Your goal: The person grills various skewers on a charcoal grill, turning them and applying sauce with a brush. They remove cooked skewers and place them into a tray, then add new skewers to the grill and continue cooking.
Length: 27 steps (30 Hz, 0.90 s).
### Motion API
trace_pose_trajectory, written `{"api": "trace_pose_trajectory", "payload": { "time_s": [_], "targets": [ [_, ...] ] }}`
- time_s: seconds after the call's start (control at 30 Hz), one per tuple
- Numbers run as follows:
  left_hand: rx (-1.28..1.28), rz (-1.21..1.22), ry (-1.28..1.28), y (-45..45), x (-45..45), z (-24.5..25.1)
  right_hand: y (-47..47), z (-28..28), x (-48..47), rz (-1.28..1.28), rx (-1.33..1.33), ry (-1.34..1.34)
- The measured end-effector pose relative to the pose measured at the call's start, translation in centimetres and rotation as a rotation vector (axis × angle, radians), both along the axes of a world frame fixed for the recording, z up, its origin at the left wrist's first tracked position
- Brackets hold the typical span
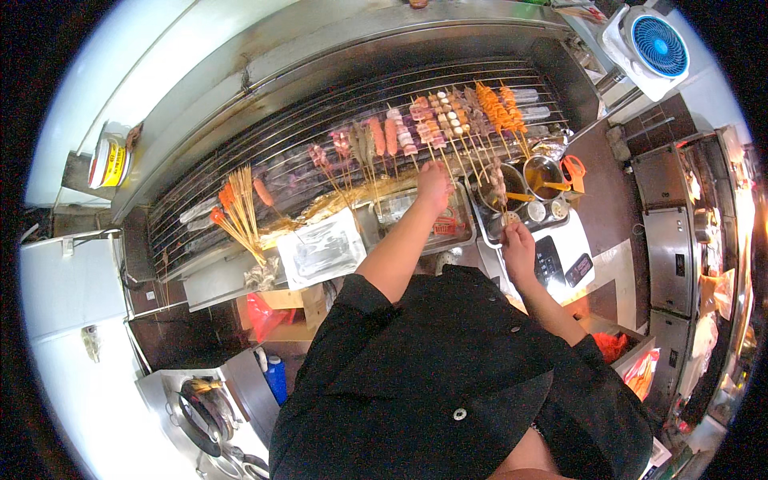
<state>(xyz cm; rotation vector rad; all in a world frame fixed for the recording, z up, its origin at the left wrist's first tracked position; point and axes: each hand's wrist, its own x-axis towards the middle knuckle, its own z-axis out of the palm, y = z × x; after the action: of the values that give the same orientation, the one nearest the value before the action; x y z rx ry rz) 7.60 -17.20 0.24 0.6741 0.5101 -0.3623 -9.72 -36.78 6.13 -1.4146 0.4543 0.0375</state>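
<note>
My left hand point(436, 187) is at the front edge of the charcoal grill point(288, 141), fingers curled beside the stick ends of meat skewers point(427, 123). Its fingertips are partly hidden, so a grip on those sticks cannot be confirmed. My right hand point(518, 241) pinches the lower end of a single meat skewer point(497, 179), held over the seasoning tray point(555, 223). Close by are a pot of dark sauce point(510, 179), a pot of amber liquid point(543, 174) and shaker tins point(536, 210). Sausages point(377, 135), shrimp skewers point(362, 144) and orange spiral skewers point(491, 107) lie across the grill bars.
Bundled thin skewers point(241, 198) rest at the grill's left. In front lie a foil-lined white tray point(322, 248) and a metal tray point(459, 225). Orange scissors point(573, 171), a kitchen scale point(547, 259) and a phone point(578, 269) are at right. A fan point(659, 46) stands beyond.
</note>
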Motion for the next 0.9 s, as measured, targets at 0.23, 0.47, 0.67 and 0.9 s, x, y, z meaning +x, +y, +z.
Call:
{"api": "trace_pose_trajectory", "payload": {
  "time_s": [0.23,0.47,0.67,0.9],
  "targets": [
    [0.193,-0.201,0.230,0.3,-4.2,3.4,-1.3,-1.9,2.2,0.139,0.048,-0.027],
    [1.079,0.032,-0.012,13.4,-15.0,2.7,5.1,-1.2,5.3,0.466,0.185,0.057],
    [1.601,0.569,0.166,30.7,-14.2,-3.9,18.1,1.4,8.0,0.768,0.134,0.121],
    [0.405,0.595,0.056,34.0,-12.3,-3.0,36.1,-1.4,11.1,0.706,0.265,0.202]
  ]
}}
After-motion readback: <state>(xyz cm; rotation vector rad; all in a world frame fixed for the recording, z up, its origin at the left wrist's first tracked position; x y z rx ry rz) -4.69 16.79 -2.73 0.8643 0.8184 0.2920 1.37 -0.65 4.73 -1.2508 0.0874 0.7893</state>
